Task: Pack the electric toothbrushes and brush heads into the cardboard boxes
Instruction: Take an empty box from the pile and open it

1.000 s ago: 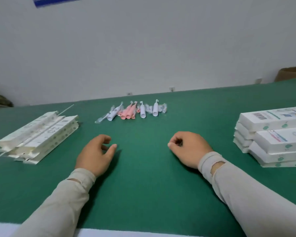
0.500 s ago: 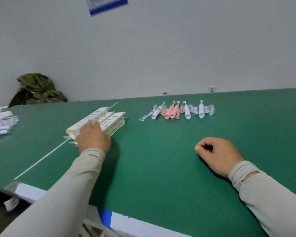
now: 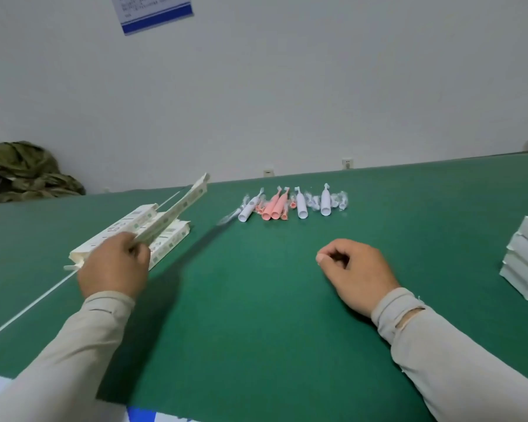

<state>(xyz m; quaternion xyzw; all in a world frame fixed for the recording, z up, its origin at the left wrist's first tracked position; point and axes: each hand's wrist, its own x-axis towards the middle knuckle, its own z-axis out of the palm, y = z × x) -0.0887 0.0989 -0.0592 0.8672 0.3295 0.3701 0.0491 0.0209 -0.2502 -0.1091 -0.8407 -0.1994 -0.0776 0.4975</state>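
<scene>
Left hand [image 3: 115, 264] at 9 o'clock, grip closed on flat box [image 3: 177, 208], now lifted off stack [image 3: 128, 236]. Right hand [image 3: 355, 271] curled, empty, unmoved on worktop [image 3: 256, 300]. Toothbrushes [image 3: 287, 204] at 12.

A flattened cardboard box [image 3: 177, 208] is gripped at its near end by the left hand [image 3: 115, 266] and is held tilted, its far end raised above the stack of flat boxes [image 3: 128, 236] lying on the green worktop [image 3: 256, 300]. The right hand [image 3: 355, 271] is rested on the worktop with its fingers curled, and nothing is held in it. Farther back, white toothbrushes [image 3: 301, 204] and pink toothbrushes [image 3: 275, 205] are laid side by side in a row, with small wrapped brush heads [image 3: 339, 201] among them. At the right edge a pile of closed white boxes [image 3: 526, 260] is seen. A green bundle [image 3: 25, 173] is seen at the far left, and a blue-edged notice [image 3: 156, 12] is fixed to the wall.
</scene>
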